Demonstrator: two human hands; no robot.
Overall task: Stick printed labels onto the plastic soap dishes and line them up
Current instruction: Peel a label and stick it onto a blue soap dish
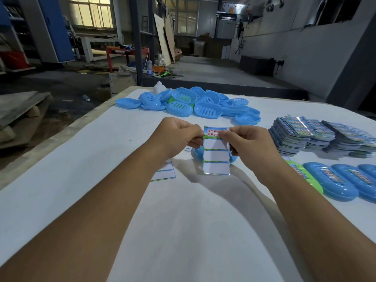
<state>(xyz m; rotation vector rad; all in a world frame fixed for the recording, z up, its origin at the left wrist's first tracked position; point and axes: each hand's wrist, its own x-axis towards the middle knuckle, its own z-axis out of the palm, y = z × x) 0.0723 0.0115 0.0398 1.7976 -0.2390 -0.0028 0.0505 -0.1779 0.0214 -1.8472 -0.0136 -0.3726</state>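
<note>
I hold a label sheet (216, 153) upright above the white table (85, 169). Three of its label slots are blank white; the top one still shows red print. My left hand (179, 135) pinches the sheet's upper left edge and my right hand (247, 141) pinches the printed label at the top right corner. Behind the sheet a blue soap dish (197, 154) lies on the table, mostly hidden. A heap of blue soap dishes (195, 104) with one green among them lies at the far side. Labelled dishes (333, 182) stand in a row at the right.
Stacks of printed label sheets (317, 135) sit at the right, behind the row. Used label backings (164, 173) lie under my left forearm. A small white object (159, 87) stands at the far table edge. The floor drops away to the left.
</note>
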